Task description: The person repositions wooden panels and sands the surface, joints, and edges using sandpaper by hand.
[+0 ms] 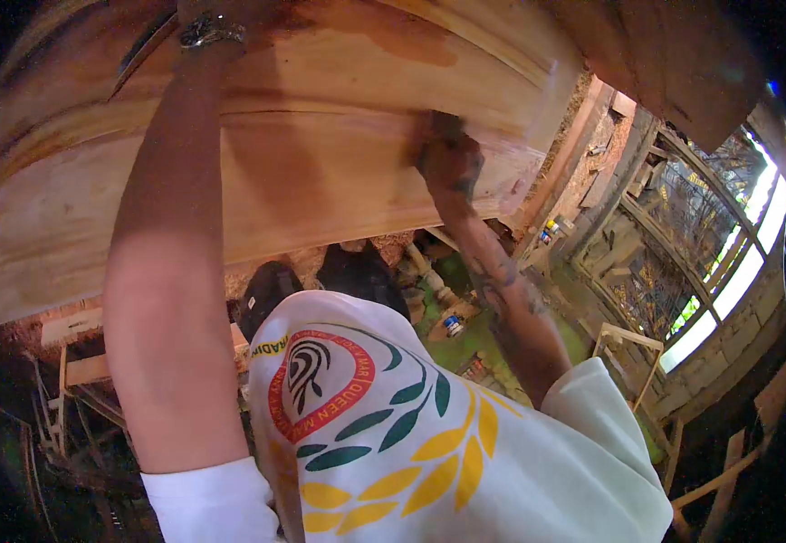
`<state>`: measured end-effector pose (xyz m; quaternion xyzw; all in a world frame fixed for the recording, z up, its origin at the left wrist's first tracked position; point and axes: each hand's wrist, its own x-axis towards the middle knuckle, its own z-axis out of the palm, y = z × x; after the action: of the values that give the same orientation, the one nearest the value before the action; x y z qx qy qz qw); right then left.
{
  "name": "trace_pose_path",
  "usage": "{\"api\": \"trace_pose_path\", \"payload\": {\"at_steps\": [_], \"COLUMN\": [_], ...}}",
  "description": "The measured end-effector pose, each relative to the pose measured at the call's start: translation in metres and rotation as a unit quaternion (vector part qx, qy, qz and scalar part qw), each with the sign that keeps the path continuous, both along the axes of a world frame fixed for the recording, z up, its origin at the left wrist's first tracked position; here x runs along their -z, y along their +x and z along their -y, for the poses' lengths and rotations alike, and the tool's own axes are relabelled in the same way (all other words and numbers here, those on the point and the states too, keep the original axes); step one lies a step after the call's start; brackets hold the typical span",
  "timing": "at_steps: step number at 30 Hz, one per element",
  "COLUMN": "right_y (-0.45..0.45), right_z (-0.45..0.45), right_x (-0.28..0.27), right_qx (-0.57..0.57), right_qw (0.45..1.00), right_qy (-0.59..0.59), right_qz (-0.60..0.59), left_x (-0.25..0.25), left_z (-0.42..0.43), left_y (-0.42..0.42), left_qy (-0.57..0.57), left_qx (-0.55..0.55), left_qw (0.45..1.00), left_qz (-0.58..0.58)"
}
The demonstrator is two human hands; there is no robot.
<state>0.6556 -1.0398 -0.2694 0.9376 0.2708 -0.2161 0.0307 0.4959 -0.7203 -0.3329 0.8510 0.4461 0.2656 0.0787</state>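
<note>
A long, light-brown wooden panel [339,172] with carved bands and darker patches fills the upper view. My right hand [452,167] is closed around a small dark block [445,124], which rests on the panel's surface near its right end. Motion blurs the block and fingers, so I cannot tell its exact kind. My left arm reaches across the panel to the top edge, with a shiny band [212,30] at the wrist. Only a dim part of my left hand [225,7] shows, its fingers hidden. A dark pointed shape [146,50] lies beside that wrist.
Below the panel are my dark shoes [357,271] and a small tin [453,326] on the green floor. Wooden frames [628,348] stand at the right, near a barred window opening [719,235]. Wooden pieces [71,326] show at the lower left.
</note>
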Motion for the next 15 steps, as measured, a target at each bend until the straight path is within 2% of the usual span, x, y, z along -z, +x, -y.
{"api": "trace_pose_path", "payload": {"at_steps": [2,4,6,8,10,12,15], "right_y": [-0.024,-0.041,-0.058,-0.076,-0.087,-0.099,-0.115], "right_z": [-0.019,-0.018,-0.007,-0.020,-0.020,-0.014,-0.003], "right_x": [-0.005,0.002,0.020,0.012,0.025,0.025,0.006], "right_qx": [-0.034,-0.128,-0.248,-0.149,-0.095,-0.102,-0.225], "right_qw": [0.999,0.988,0.953,0.980,0.988,0.988,0.969], "right_qy": [-0.002,0.020,0.031,0.079,0.111,0.116,0.106], "right_qz": [0.024,0.087,0.173,0.108,0.046,0.020,-0.011], "left_x": [0.002,-0.011,-0.012,-0.012,-0.014,-0.014,-0.015], "left_z": [0.000,0.004,0.003,0.002,0.001,0.002,0.000], "left_y": [0.001,0.000,-0.002,-0.001,0.000,0.000,0.002], "left_qy": [0.013,0.005,-0.005,-0.012,-0.016,-0.027,-0.003], "left_qx": [0.002,0.002,0.014,0.014,0.004,0.017,0.024], "left_qw": [1.000,1.000,0.999,0.999,0.999,0.999,0.999], "left_qz": [0.007,0.030,0.039,0.039,0.030,0.023,0.042]}}
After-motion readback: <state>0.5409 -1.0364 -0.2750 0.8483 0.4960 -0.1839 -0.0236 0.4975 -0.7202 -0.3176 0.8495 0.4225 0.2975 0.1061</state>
